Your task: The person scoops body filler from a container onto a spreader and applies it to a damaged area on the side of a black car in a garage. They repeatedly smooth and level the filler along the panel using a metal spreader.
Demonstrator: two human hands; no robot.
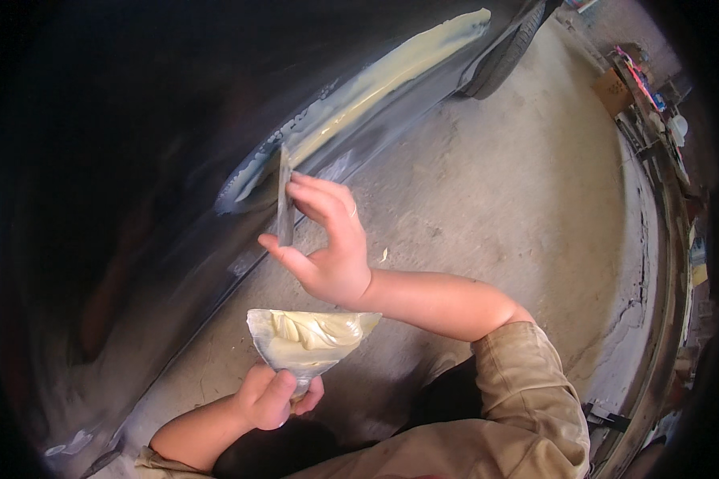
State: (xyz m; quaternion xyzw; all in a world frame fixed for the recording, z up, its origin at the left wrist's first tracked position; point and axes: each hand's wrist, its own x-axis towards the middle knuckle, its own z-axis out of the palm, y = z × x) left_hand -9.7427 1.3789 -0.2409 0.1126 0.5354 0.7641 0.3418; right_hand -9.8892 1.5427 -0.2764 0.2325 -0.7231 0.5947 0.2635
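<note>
My left hand [270,397] grips the short handle of a wide putty knife [286,361], its blade tilted up. A thick heap of pale yellow body filler [315,329] lies across that blade. In my right hand [334,247], a thin flat spreader [285,207] is pinched between thumb and fingers, seen almost edge-on. Its far end is at the lower end of a long filler strip [367,100] on the dark car panel [176,104]. The strip is smeared along a sanded greyish band; I cannot tell whether the spreader touches it.
A car tyre [507,60] stands past the strip's far end. Concrete floor [487,191] runs along the car, with a small pale scrap [384,255] on it. At the right, a cardboard box [613,92] and assorted clutter line a long ledge [665,199].
</note>
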